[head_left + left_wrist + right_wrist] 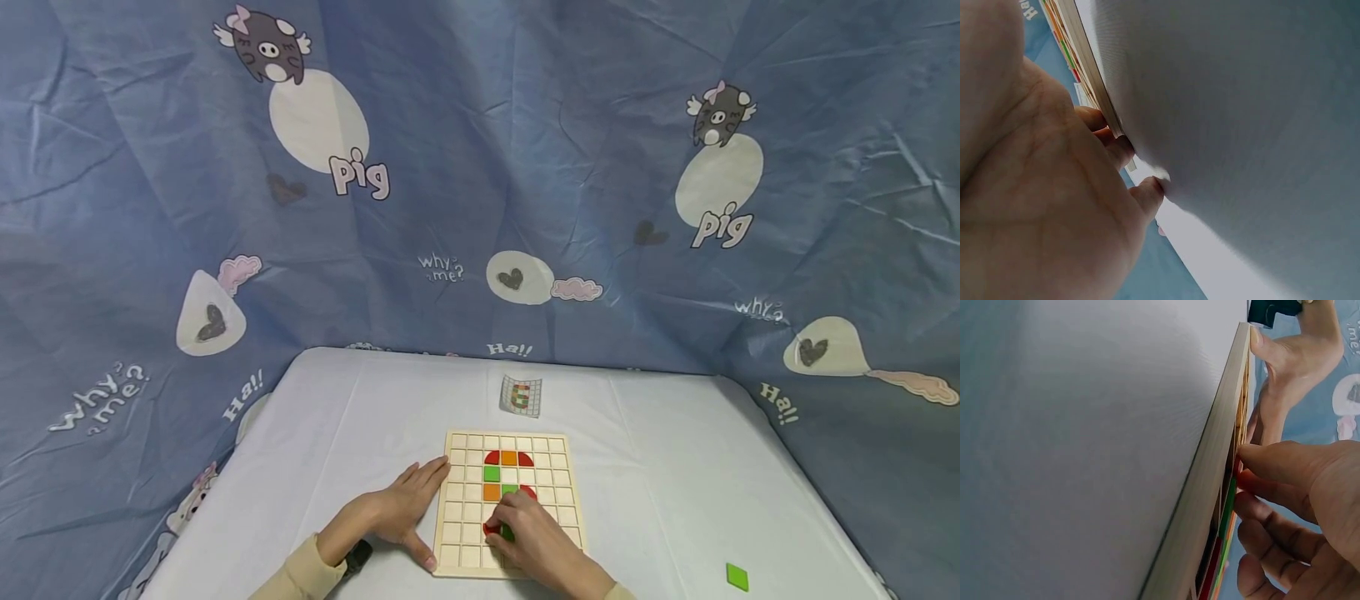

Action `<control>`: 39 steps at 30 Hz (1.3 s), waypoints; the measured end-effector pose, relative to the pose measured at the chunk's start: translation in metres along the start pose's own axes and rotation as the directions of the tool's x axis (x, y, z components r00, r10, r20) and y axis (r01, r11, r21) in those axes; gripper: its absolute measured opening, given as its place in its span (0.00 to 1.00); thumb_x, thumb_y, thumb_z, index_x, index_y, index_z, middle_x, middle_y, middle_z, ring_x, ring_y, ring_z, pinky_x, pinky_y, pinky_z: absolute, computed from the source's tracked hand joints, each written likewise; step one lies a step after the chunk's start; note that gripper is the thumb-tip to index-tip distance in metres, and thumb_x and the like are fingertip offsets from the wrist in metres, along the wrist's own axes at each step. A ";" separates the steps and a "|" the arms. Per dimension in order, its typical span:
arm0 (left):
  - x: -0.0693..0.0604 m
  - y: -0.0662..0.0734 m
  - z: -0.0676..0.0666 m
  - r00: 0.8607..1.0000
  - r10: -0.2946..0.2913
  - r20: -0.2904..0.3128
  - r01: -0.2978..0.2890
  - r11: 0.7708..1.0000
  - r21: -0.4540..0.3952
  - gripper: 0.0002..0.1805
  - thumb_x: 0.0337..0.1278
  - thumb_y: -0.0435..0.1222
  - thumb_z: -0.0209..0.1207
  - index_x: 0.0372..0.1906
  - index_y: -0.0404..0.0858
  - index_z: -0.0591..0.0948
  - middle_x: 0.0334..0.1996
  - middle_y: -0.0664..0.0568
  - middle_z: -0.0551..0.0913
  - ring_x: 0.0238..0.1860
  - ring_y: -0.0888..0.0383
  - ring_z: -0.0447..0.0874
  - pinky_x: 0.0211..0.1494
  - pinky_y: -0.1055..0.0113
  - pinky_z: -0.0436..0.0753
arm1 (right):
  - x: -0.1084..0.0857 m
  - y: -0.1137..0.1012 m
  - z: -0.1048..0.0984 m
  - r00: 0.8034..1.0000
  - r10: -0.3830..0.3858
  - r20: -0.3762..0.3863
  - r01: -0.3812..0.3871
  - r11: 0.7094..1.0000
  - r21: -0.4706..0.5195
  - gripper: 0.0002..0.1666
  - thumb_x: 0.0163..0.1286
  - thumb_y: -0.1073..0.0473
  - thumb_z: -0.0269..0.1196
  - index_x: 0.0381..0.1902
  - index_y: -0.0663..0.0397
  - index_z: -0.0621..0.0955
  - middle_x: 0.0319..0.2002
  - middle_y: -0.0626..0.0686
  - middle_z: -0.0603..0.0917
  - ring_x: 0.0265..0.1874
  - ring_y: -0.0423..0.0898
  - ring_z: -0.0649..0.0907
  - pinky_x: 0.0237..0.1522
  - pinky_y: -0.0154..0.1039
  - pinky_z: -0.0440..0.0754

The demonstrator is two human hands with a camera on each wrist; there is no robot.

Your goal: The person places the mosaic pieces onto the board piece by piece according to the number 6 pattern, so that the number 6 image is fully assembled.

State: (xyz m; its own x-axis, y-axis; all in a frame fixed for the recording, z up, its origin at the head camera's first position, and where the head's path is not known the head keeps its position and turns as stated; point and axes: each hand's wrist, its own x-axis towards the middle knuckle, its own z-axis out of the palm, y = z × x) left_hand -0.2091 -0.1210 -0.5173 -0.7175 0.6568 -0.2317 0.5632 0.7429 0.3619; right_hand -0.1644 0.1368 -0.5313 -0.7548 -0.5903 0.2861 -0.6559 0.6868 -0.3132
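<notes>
A square wooden grid board (459, 554) lies on the white table. Red, orange and green tiles sit in its cells, among them an orange tile (509, 458) and a green tile (491, 473). My left hand (405, 507) rests along the board's left edge, fingers extended, thumb at the near left corner. Over the lower middle of the board, my right hand (536, 540) pinches a red tile (1237, 465) between thumb and index finger at a cell. Part of a green tile (507, 532) shows beside those fingers. The hand hides several cells around it.
A small printed pattern card (521, 396) with a curled edge lies beyond the board. Far to the right, a loose green diamond tile (737, 577) lies on the white tablecloth (660, 483). A blue patterned curtain (465, 167) hangs behind and at the sides.
</notes>
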 end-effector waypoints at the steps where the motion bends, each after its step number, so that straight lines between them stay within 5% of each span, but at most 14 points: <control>1: 0.000 0.000 0.000 1.000 0.000 -0.001 0.000 1.000 0.000 0.77 0.22 0.68 0.71 0.75 0.30 0.45 0.77 0.39 0.43 0.78 0.47 0.42 0.78 0.47 0.48 | 0.000 0.000 0.000 1.000 0.002 0.002 -0.002 1.000 0.002 0.06 0.60 0.53 0.70 0.32 0.46 0.85 0.34 0.39 0.79 0.37 0.33 0.75 0.39 0.26 0.79; 15: -0.001 0.000 0.001 1.000 -0.005 0.000 0.005 1.000 0.007 0.77 0.23 0.67 0.71 0.75 0.30 0.45 0.77 0.39 0.43 0.78 0.47 0.43 0.78 0.47 0.47 | 0.001 0.001 -0.002 1.000 0.018 0.010 -0.018 0.999 0.033 0.06 0.63 0.52 0.68 0.34 0.47 0.84 0.34 0.38 0.79 0.37 0.33 0.76 0.39 0.26 0.80; 27: -0.002 0.003 0.000 1.000 -0.002 0.011 0.002 1.000 -0.022 0.76 0.24 0.66 0.72 0.75 0.30 0.44 0.77 0.38 0.42 0.78 0.46 0.42 0.78 0.47 0.46 | -0.018 0.022 -0.025 0.985 0.163 -0.052 -0.154 0.978 0.139 0.05 0.68 0.57 0.63 0.37 0.51 0.85 0.37 0.42 0.82 0.39 0.37 0.78 0.38 0.30 0.82; 32: -0.001 0.001 -0.001 1.000 0.002 0.010 -0.002 1.000 -0.013 0.77 0.24 0.66 0.72 0.75 0.29 0.44 0.76 0.38 0.43 0.78 0.46 0.42 0.78 0.46 0.47 | -0.034 0.042 -0.042 0.946 0.306 -0.104 -0.295 0.950 0.104 0.04 0.64 0.60 0.66 0.37 0.50 0.85 0.35 0.42 0.82 0.35 0.37 0.78 0.35 0.32 0.80; 39: -0.001 0.003 -0.003 1.000 -0.002 0.006 0.002 1.000 -0.013 0.77 0.23 0.67 0.72 0.75 0.29 0.45 0.77 0.38 0.43 0.78 0.47 0.42 0.78 0.46 0.47 | -0.066 0.073 -0.069 0.842 0.518 -0.152 -0.513 0.855 0.070 0.10 0.56 0.62 0.71 0.36 0.46 0.85 0.34 0.41 0.82 0.34 0.39 0.78 0.36 0.35 0.78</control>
State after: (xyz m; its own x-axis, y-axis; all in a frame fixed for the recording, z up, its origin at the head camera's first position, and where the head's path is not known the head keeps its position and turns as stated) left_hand -0.2078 -0.1199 -0.5132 -0.7163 0.6560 -0.2378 0.5562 0.7426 0.3732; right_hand -0.1620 0.2546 -0.5108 -0.9733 -0.0773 0.2162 -0.1745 0.8610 -0.4778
